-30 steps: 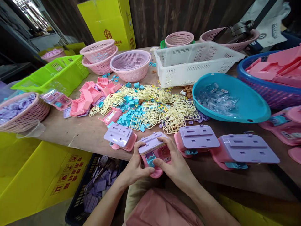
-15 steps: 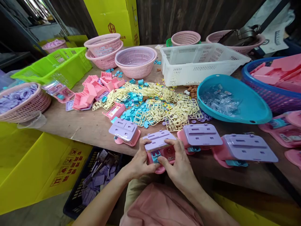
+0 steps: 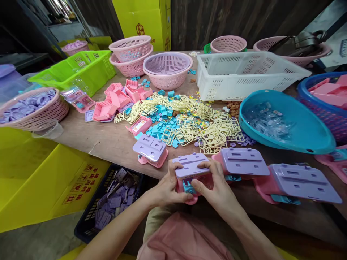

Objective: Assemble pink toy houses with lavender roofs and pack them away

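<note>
Both my hands hold a pink plastic toy box [image 3: 191,165] with a purple slotted lid, at the table's near edge. My left hand [image 3: 166,189] grips its left side, fingers on the lid and thumb low at the front. Around the right side wraps my right hand [image 3: 221,189], its thumb against a small light-blue part [image 3: 189,186] on the box's front. A similar toy box [image 3: 150,148] stands to the left. Two more, one nearer [image 3: 244,162] and one farther right [image 3: 306,182], line the edge. My palms and the box's underside are hidden.
Cream part frames [image 3: 187,134] and blue pieces [image 3: 162,127] are heaped mid-table, beside pink trays [image 3: 114,103]. A teal basin [image 3: 287,133] holds clear packets. Behind stand a white crate [image 3: 249,85], a green crate [image 3: 100,70] and pink baskets [image 3: 168,81]. A dark crate [image 3: 84,220] sits below.
The camera view has turned slightly left, so the table's contents appear farther right. My hands keep their hold on the toy box, with the right thumb still at the blue part.
</note>
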{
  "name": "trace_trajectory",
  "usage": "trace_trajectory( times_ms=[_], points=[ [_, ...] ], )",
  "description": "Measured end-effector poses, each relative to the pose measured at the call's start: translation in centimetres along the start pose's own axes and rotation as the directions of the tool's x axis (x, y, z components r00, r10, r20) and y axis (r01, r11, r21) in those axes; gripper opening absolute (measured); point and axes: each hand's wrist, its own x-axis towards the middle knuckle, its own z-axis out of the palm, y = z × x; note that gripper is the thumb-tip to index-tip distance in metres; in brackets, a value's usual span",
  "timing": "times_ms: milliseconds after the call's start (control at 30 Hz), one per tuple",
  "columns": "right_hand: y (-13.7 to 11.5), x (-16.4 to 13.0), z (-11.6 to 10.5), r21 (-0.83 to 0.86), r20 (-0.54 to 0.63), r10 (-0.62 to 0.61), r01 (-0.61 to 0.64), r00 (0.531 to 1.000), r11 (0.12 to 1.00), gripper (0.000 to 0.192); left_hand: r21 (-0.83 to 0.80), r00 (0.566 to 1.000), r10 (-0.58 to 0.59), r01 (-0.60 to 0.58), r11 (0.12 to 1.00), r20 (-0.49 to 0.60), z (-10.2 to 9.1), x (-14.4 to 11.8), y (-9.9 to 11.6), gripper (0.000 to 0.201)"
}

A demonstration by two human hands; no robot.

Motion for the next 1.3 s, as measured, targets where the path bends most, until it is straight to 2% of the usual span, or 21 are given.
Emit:
trace_trajectory(
  times_ms=[167,267,300,367,433,467,600,833,1033,1200,1300],
  points=[
    [-0.3,0.1,0.9,0.005,-0.111,0.048,-0.048,0.993,0.999,0.023,0.057,1.0,0.014,-0.014,0.998,0.001,0.6,-0.2,-0.6,0.071],
    [-0.7,0.1,1.0,0.022,-0.128,0.12,-0.118,0.984,0.993,0.024,0.07,0.999,0.044,-0.045,0.997,0.022,0.5,0.0,-0.6,0.074],
    [-0.8,0.2,0.8,0.037,-0.098,0.147,-0.144,0.984,0.989,0.023,0.068,0.999,0.041,-0.044,0.997,0.036,0.4,0.0,-0.6,0.074],
    [-0.7,0.3,0.2,0.086,0.033,0.172,-0.174,0.985,0.981,0.024,0.051,0.999,0.012,-0.014,0.999,0.051,0.1,0.1,-0.5,0.072],
    [-0.5,0.3,-0.3,0.13,0.148,0.148,-0.168,0.978,0.977,0.031,0.039,0.998,-0.025,0.023,0.999,0.063,-0.1,0.1,-0.5,0.069],
    [-0.4,0.3,-0.4,0.137,0.169,0.134,-0.157,0.976,0.978,0.035,0.04,0.997,-0.037,0.035,0.999,0.07,-0.2,0.1,-0.4,0.068],
    [-0.5,0.2,-0.1,0.079,0.07,0.141,-0.146,0.988,0.986,0.038,0.043,0.994,-0.037,0.033,0.999,0.1,-0.3,0.1,-0.5,0.068],
    [-1.5,0.3,0.7,-0.039,-0.064,0.141,-0.144,0.988,0.989,0.037,0.041,0.996,0.009,-0.013,0.999,0.084,-0.4,0.5,-0.6,0.07],
    [-0.8,0.6,-0.1,0.006,0.094,0.084,-0.085,0.992,0.996,0.037,-0.012,0.999,0.002,-0.001,1.0,0.041,-0.2,0.5,-0.5,0.072],
    [-0.9,0.3,0.7,-0.037,-0.042,0.072,-0.073,0.997,0.997,0.034,0.004,1.0,-0.02,0.02,1.0,-0.016,0.4,0.4,-0.7,0.072],
    [-0.9,0.1,1.0,-0.053,-0.07,0.059,-0.063,0.996,0.997,0.034,0.01,0.999,-0.017,0.017,1.0,-0.031,0.5,0.4,-0.7,0.069]
  ],
)
